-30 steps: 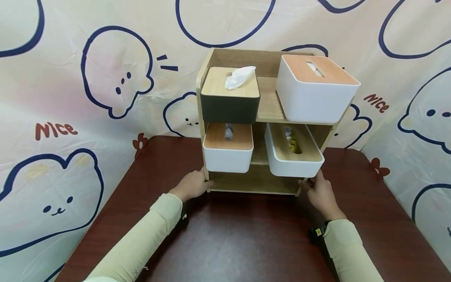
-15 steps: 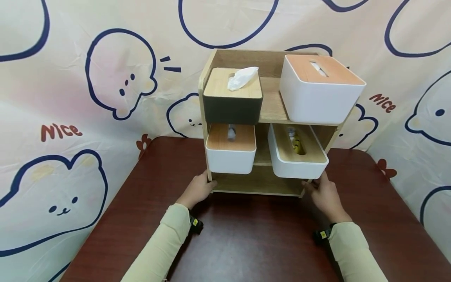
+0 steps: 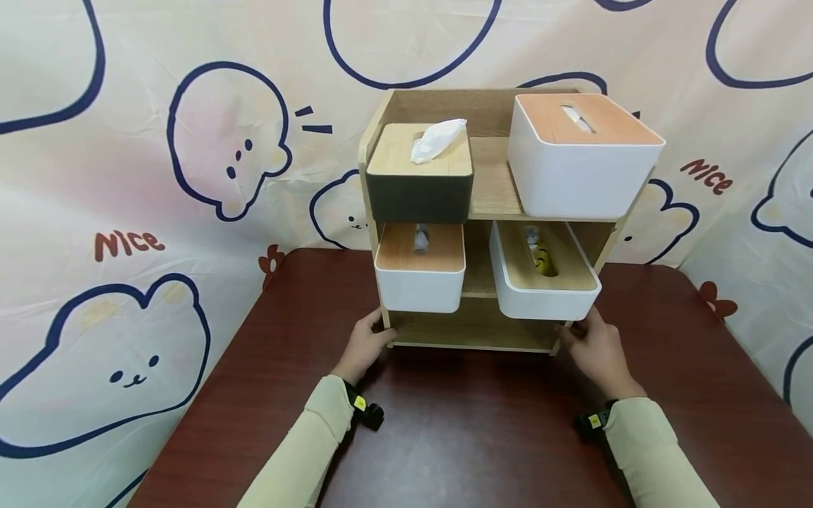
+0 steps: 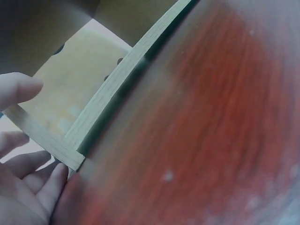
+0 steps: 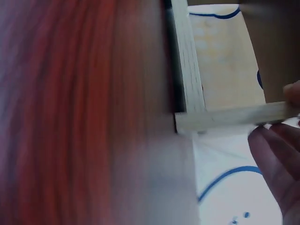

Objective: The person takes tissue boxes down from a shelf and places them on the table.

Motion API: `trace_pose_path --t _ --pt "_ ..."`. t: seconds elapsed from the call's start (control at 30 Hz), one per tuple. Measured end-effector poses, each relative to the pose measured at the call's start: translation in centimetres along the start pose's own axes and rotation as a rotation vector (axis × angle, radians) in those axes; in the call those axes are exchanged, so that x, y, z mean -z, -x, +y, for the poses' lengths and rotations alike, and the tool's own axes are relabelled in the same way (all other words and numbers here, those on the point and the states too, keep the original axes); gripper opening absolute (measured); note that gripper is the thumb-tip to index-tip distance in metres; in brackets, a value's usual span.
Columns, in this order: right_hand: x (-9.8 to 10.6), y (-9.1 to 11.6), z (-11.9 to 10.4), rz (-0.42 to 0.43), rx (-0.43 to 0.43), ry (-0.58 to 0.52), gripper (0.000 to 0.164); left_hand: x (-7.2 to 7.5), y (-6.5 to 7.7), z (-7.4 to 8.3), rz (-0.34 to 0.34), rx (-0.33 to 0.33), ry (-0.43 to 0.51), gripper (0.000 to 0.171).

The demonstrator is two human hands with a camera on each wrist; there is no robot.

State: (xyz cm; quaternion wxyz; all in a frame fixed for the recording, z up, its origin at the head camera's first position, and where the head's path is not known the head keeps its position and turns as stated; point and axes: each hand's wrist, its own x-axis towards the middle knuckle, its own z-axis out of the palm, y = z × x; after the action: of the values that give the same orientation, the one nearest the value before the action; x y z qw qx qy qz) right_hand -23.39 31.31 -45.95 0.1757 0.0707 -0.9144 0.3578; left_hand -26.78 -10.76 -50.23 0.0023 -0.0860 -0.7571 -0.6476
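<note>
Evidently a two-handed hold: wooden shelf unit (image 3: 473, 333) gripped at both lower sides

Far left of the frame: pale backdrop (image 3: 136, 169), bear outlines in dark blue, "Nice" lettered in red. Lower left, a light sleeve (image 3: 311, 441) runs up to a black wrist device (image 3: 367, 410) with a yellow mark. Beyond it, just left of lower centre, left hand (image 3: 363, 347) grips the foot of the unit's left side panel; left wrist view shows the thumb on the inner side, fingers round the outer.

Unit stands upright at centre-right, on the dark red-brown table (image 3: 483, 430). Upper left of it, on the top board: dark box (image 3: 419, 199), pale wood lid, white tissue (image 3: 438, 141) poking from the slot. Directly below, smaller white box (image 3: 419, 293), orange-brown lid, front jutting out. Right of that, same level, another white box (image 3: 550, 305) juts forward; something yellow with a smile print shows in its slot. Above, upper right: large white box (image 3: 581, 180), orange-brown lid, on the top board.

Lower right: right hand (image 3: 600, 356) grips the foot of the right side panel. Right wrist view has fingers along the outer face, thumb partly cut off by the frame edge. Second light sleeve (image 3: 657, 451) runs off the bottom right.
</note>
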Motion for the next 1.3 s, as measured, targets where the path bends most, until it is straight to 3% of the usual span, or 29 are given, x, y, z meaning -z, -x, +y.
trace_pose_path --t 0.13,0.27,0.43,0.63,0.83,1.3 --pt "-0.4 -1.0 0.7 0.019 0.012 -0.004 0.046 0.2 -0.1 -0.1 0.021 -0.011 0.067 0.061" --pt "-0.8 -1.6 1.2 -0.015 0.02 -0.046 0.045 0.4 0.1 -0.3 -0.021 -0.011 0.102 0.064" --pt "-1.0 -1.1 1.5 -0.016 0.028 -0.081 0.024 0.1 0.3 -0.5 -0.069 0.003 0.062 0.064" --pt "-0.9 -1.3 1.4 0.006 0.06 -0.097 0.021 0.4 1.1 1.7 -0.074 -0.005 -0.002 0.056" --pt "-1.0 -1.9 1.4 0.0 0.058 -0.103 0.019 0.5 0.2 -0.3 -0.066 -0.012 0.009 0.052" --pt "-0.6 -2.0 1.6 -0.059 0.003 -0.109 0.024 0.3 0.0 -0.1 -0.037 0.03 0.02 0.057"
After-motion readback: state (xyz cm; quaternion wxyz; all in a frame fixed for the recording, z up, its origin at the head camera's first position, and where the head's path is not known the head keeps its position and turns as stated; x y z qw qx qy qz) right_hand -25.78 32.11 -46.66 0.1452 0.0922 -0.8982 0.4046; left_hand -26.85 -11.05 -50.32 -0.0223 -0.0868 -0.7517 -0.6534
